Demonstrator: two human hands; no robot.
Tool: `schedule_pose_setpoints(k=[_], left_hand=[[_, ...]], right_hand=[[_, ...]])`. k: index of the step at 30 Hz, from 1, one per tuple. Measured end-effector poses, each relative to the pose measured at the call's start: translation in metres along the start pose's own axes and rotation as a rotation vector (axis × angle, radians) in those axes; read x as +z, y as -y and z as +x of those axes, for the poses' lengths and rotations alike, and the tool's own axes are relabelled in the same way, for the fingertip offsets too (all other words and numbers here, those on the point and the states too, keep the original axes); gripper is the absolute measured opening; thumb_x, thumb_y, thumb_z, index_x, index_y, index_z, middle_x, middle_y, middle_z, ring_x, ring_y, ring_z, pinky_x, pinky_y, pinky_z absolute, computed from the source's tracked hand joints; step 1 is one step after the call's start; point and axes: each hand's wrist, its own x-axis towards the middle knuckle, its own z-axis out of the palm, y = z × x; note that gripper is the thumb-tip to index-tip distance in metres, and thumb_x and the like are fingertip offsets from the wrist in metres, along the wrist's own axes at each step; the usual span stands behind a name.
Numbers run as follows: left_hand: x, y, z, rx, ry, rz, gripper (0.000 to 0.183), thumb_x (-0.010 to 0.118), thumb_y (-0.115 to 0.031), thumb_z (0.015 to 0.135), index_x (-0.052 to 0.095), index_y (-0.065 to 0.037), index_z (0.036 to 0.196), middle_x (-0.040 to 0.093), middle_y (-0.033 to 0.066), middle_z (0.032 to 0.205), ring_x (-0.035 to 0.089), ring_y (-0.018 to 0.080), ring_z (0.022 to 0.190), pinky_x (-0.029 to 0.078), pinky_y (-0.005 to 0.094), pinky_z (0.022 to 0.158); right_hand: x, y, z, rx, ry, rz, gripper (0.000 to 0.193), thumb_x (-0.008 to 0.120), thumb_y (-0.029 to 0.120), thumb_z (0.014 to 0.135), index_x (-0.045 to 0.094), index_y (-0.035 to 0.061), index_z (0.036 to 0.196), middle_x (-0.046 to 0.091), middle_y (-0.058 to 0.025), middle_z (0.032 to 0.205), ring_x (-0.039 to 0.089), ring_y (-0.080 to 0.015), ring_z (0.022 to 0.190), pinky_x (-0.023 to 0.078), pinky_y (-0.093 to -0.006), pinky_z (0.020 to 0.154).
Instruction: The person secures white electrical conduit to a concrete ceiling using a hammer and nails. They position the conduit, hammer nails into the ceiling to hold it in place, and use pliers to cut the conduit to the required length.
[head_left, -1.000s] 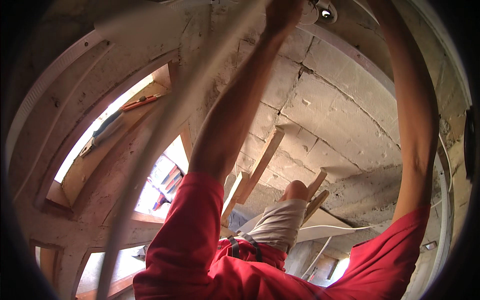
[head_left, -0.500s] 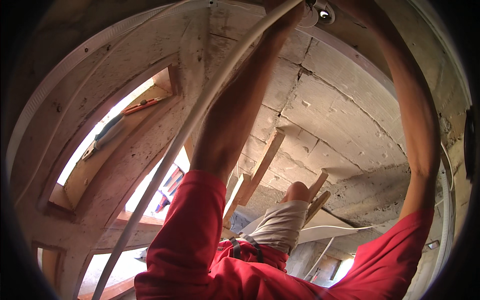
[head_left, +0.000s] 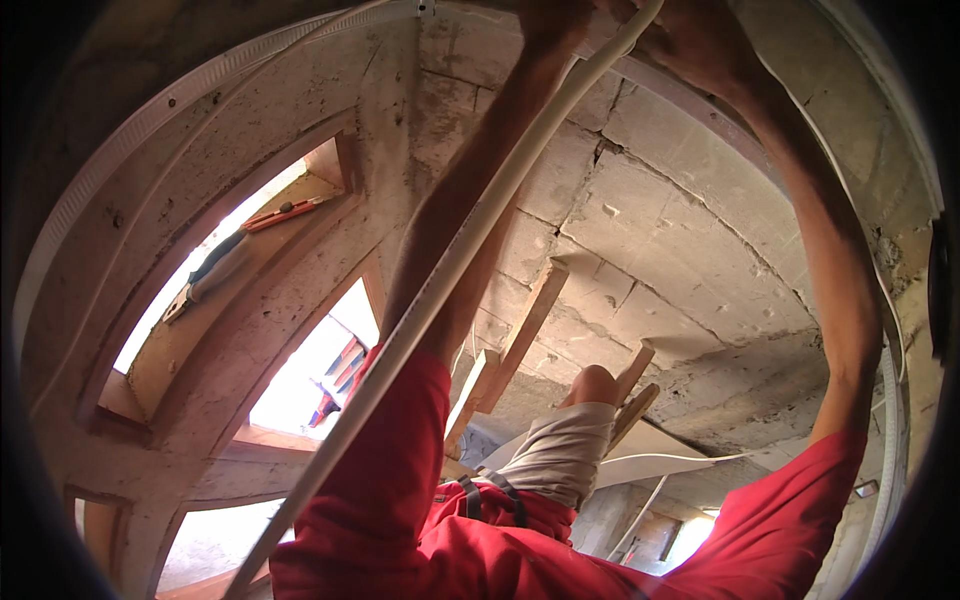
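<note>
A long, flexible white conduit (head_left: 480,215) slants from the top edge down to the lower left, crossing in front of my left forearm. My right hand (head_left: 695,42) is raised at the top, its curled fingers closed at the conduit's upper part. Just left of it, my left hand (head_left: 560,14) is raised too; the picture's edge cuts it off and its fingers are hidden. A thin white cable (head_left: 835,165) runs alongside my right forearm.
Wooden-framed openings pierce the wall at left; a handsaw (head_left: 205,270) and a red-handled tool (head_left: 283,214) lie on one ledge. Wooden posts (head_left: 530,325) stand before the rough block surface (head_left: 680,230). A corrugated white conduit (head_left: 120,145) curves along the upper left.
The conduit's upper end has swung right, and its lower part has shifted right too. My right hand has come lower into view. The round white fitting seen before is now hidden.
</note>
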Motion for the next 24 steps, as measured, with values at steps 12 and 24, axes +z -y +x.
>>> schedule_pose_setpoints(k=[12, 24], left_hand=[[-0.028, 0.02, -0.007, -0.21, 0.031, -0.671, 0.062, 0.078, -0.007, 0.091, 0.03, -0.008, 0.131, 0.065, 0.0141, 0.116, 0.066, 0.0223, 0.113, 0.061, 0.0335, 0.092], [0.016, -0.01, -0.014, 0.015, -0.114, 0.271, 0.027, 0.068, -0.021, 0.096, 0.056, -0.003, 0.113, 0.069, 0.0167, 0.106, 0.071, 0.0313, 0.096, 0.057, 0.043, 0.082]], right_hand=[[0.044, -0.062, 0.07, -0.083, 0.269, -0.419, 0.025, 0.055, 0.024, 0.1, 0.07, 0.007, 0.11, 0.071, -0.0177, 0.112, 0.07, -0.0337, 0.103, 0.058, -0.046, 0.089], [0.029, -0.063, 0.037, 0.254, 0.149, -0.366, 0.067, 0.065, 0.027, 0.091, 0.042, 0.0041, 0.15, 0.072, -0.0207, 0.093, 0.071, -0.0399, 0.086, 0.059, -0.0476, 0.068]])
